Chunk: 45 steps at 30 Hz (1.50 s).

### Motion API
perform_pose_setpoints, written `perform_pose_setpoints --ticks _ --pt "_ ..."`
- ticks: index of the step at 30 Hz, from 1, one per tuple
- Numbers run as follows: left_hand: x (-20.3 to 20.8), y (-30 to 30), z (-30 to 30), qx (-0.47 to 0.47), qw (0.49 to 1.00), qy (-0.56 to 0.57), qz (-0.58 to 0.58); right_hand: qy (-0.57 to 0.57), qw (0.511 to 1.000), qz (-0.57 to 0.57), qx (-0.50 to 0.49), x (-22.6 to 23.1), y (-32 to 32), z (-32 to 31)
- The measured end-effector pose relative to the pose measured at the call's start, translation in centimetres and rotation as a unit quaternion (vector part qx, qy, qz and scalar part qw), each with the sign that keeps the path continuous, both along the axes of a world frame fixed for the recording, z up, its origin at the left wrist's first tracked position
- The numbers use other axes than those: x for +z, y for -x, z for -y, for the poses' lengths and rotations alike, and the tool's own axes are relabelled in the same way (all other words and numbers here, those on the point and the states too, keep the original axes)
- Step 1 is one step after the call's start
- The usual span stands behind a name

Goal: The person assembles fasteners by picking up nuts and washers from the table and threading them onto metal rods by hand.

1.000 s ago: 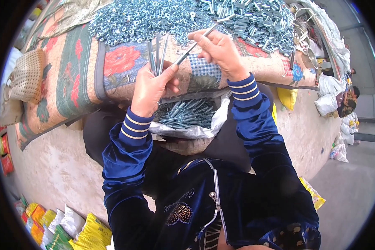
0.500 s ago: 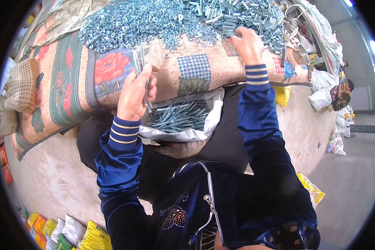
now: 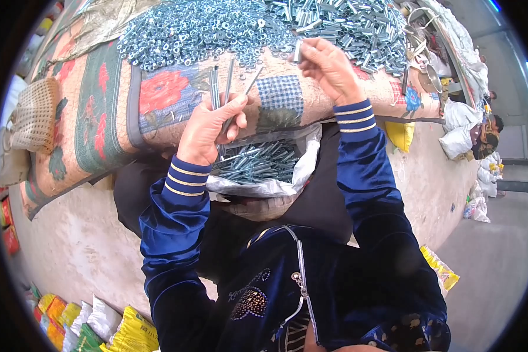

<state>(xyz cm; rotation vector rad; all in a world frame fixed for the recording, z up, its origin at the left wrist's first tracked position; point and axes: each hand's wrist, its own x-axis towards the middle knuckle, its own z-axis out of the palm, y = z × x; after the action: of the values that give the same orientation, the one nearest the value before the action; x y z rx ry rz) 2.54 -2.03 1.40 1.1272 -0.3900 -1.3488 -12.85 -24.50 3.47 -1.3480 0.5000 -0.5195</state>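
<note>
My left hand (image 3: 212, 128) is closed around several thin metal rods (image 3: 215, 88), which fan out upward past the thumb. Between the thumb and fingers of my right hand (image 3: 334, 71) is a short metal sleeve (image 3: 298, 51), held upright just right of the rods. Beyond my hands, a heap of small nuts and washers (image 3: 188, 35) lies on a patterned cloth (image 3: 217, 61). To its right spreads a heap of metal sleeves (image 3: 358, 32). Below my hands, an open white sack (image 3: 312, 155) contains many slim metal pieces (image 3: 258, 164).
A woven basket-like thing (image 3: 36, 114) stands at the left edge of the cloth. White bags (image 3: 459, 130) and a yellow bag (image 3: 400, 136) are on the right. Colourful packages (image 3: 129, 331) lie on the floor at lower left. Other people (image 3: 488, 135) sit far right.
My right hand has moved left from the edge of the sleeve heap, and a sleeve now shows in its fingers. The rods in my left hand are spread wider.
</note>
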Motion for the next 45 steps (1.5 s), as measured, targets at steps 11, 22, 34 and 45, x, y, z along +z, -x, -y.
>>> perform_pose_setpoints --ticks 11,22,34,45 --pt "0.9 0.3 0.1 -0.011 1.000 -0.006 0.022 -0.020 0.996 -0.027 0.083 1.1 -1.8 -4.9" --pt "-0.1 -0.9 -0.1 0.093 0.995 0.045 -0.005 0.439 0.858 -0.200 -0.175 -1.4 -1.2 -0.4" --pt "-0.5 -1.5 -0.4 0.126 0.990 0.050 -0.035 0.507 0.831 -0.160 -0.163 -2.9 -2.8 0.6" --pt "-0.9 -1.7 -0.1 0.126 0.990 0.051 -0.035 0.654 0.717 -0.214 -0.110 -3.8 -6.5 -3.0"
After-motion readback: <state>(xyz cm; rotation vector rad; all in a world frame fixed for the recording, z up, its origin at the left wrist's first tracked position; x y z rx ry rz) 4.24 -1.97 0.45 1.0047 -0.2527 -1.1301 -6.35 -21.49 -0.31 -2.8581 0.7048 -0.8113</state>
